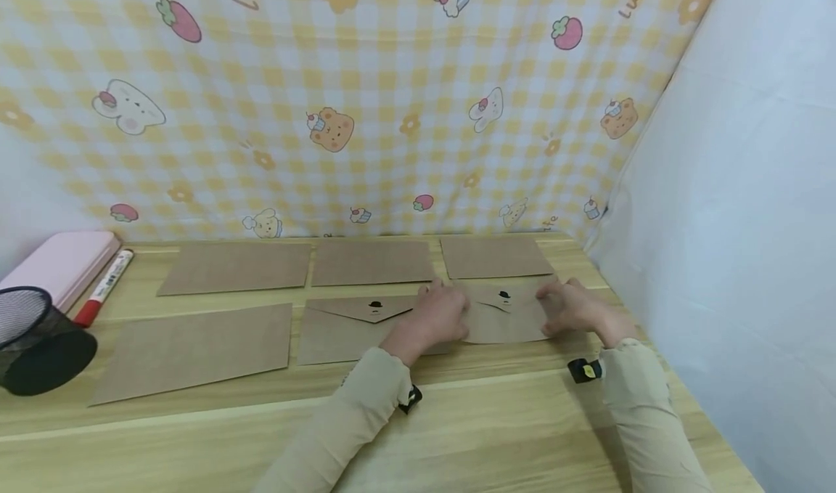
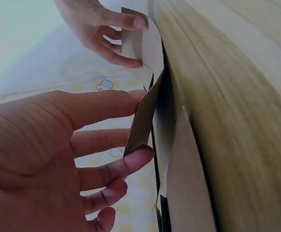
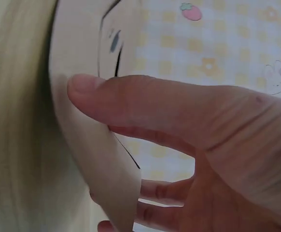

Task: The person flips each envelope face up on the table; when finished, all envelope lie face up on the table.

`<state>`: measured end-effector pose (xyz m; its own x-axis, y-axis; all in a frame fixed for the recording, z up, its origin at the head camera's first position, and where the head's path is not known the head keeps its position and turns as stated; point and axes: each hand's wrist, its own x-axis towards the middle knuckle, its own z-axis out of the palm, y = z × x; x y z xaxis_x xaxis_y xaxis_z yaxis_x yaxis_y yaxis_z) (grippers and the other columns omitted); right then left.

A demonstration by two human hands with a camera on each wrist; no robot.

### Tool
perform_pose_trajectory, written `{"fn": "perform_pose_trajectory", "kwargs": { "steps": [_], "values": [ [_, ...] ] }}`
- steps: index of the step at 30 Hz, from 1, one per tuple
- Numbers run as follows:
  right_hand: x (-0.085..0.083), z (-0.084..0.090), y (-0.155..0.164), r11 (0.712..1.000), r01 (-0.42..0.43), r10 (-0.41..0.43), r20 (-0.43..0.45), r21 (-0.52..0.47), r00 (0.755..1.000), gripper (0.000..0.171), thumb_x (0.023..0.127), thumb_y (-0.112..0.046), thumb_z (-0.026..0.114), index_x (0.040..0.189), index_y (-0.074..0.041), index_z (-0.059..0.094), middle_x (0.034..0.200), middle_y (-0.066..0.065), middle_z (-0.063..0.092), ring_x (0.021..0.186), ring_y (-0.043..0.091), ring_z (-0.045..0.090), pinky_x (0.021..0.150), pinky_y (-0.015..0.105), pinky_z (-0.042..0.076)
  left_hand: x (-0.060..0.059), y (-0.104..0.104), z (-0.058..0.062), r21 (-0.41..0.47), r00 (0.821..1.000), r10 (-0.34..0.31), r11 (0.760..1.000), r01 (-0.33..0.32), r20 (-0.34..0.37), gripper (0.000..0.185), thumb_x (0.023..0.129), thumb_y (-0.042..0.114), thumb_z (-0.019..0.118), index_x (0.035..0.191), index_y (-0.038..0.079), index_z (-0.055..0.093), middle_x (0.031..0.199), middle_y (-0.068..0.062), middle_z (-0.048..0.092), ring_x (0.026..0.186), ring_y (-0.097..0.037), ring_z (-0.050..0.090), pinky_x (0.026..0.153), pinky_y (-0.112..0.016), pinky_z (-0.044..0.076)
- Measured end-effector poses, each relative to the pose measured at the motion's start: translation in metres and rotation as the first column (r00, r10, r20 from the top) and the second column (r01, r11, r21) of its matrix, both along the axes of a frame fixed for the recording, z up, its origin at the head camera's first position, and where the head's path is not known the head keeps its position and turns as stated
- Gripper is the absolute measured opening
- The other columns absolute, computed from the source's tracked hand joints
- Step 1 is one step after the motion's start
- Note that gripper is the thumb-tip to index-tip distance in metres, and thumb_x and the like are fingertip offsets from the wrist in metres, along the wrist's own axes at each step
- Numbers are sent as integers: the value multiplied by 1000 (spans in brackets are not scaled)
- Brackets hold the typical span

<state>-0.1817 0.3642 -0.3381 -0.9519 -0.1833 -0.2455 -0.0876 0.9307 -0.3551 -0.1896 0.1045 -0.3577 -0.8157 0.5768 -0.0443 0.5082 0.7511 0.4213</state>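
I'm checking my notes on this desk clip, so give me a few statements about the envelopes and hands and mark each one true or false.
1. Both hands hold the same envelope. True: the left hand grips its left edge, the right hand its right edge.
2. The held envelope shows its flap side up. True: a pointed flap with a small black mark is visible.
3. The marker stands inside the mesh cup. False: it lies on the table beside the pink case.
4. Three envelopes lie in the back row. True.
5. The front-left envelope shows its flap. False: its plain side is up.
6. The mesh cup stands at the table's right edge. False: it is at the left.
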Motion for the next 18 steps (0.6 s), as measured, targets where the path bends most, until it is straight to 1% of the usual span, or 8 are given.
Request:
{"fn": "perform_pose_trajectory", "kwargs": {
  "steps": [4, 6, 8, 12, 13, 14, 16, 18],
  "values": [
    [-2, -3, 4, 999, 3, -2, -12, 36, 1000, 63, 66, -16, 82, 120, -1, 55, 110, 31, 44, 95, 39, 47, 79, 57, 42, 0, 2, -2, -52, 1000, 1, 999, -1, 5, 7, 75, 14, 72, 77, 12, 66, 89, 1, 59, 97, -24, 38, 89, -45, 32],
    [-3, -4, 6, 999, 2, -1, -14, 54, 1000, 62, 66, -17, 81, 120, -2, 55, 110, 31, 46, 96, 40, 47, 79, 58, 41, 0, 3, -4, -94, 1000, -11, 995, 10, -5, 14, 77, 16, 72, 91, 14, 70, 103, 1, 61, 99, -24, 37, 90, -46, 31],
    [-3, -5, 7, 997, 0, 1, -18, 74, 1000, 60, 66, -18, 81, 119, -3, 55, 109, 31, 47, 97, 41, 47, 79, 58, 41, 1, 4, -5, -132, 999, -22, 991, 19, -28, 24, 78, 18, 72, 102, 18, 69, 112, 1, 60, 99, -24, 36, 89, -45, 31],
    [-2, -6, 6, 993, -5, 8, -24, 118, 1000, 55, 68, -20, 79, 115, -4, 57, 119, 34, 41, 106, 50, 37, 80, 62, 38, 1, 4, -4, -162, 998, -31, 987, 21, -55, 26, 79, 18, 70, 105, 19, 69, 112, 0, 60, 96, -23, 35, 85, -42, 32],
    [-2, -6, 6, 992, -6, 9, -24, 125, 1000, 53, 69, -20, 78, 114, -4, 58, 122, 35, 40, 108, 51, 35, 80, 63, 38, 1, 3, -3, -152, 998, -33, 988, 26, -46, 27, 80, 18, 69, 106, 18, 69, 113, 0, 60, 96, -23, 36, 85, -42, 32],
    [-2, -6, 5, 991, -13, 17, -31, 134, 999, 51, 69, -21, 76, 113, -3, 59, 124, 35, 39, 108, 52, 34, 80, 63, 38, 1, 1, -1, -134, 999, -36, 990, 32, -29, 21, 81, 19, 68, 101, 18, 70, 111, 2, 61, 95, -22, 36, 84, -41, 32],
    [-2, -6, 4, 991, -31, 41, -71, 133, 997, 46, 70, -20, 75, 111, -2, 62, 124, 34, 42, 109, 53, 34, 82, 63, 37, 0, -4, 4, -93, 999, -49, 994, 50, 10, 11, 84, 21, 67, 93, 15, 70, 101, 2, 63, 94, -22, 39, 83, -41, 33],
    [-2, -3, 4, 994, -72, 85, -148, 87, 985, 37, 74, -15, 70, 105, 2, 64, 117, 31, 51, 106, 53, 40, 83, 62, 37, -3, -9, 9, -51, 998, -50, 997, 53, 47, 16, 87, 23, 64, 98, 13, 69, 104, 1, 64, 104, -25, 43, 91, -46, 33]
  ]
}}
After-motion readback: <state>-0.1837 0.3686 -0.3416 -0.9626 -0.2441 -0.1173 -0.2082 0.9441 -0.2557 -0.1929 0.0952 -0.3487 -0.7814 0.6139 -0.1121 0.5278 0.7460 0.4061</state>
